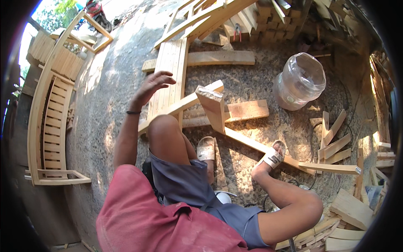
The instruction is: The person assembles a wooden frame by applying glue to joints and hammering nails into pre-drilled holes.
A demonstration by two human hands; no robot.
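Observation:
My left hand (154, 85) is raised over a slatted wooden panel (170, 56), its fingers loosely bent and apart, with nothing seen in them. Whether the fingertips touch the panel, I cannot tell. Just beyond my raised left knee, a wooden bar (187, 103) slants across the panel's near end. Against that bar's right end stands a tilted wooden piece (212, 109) with a pale, rough end face. Under my right sandal runs a long wooden strip (247, 140) on the ground. My right hand is out of view.
A large clear plastic container (300, 82) stands at the right, with wood offcuts (336, 147) nearer me. Thick planks (247, 110) lie beyond my feet. Red-handled pliers (237, 32) are near stacked timber. A slatted bench frame (54, 122) stands at the left.

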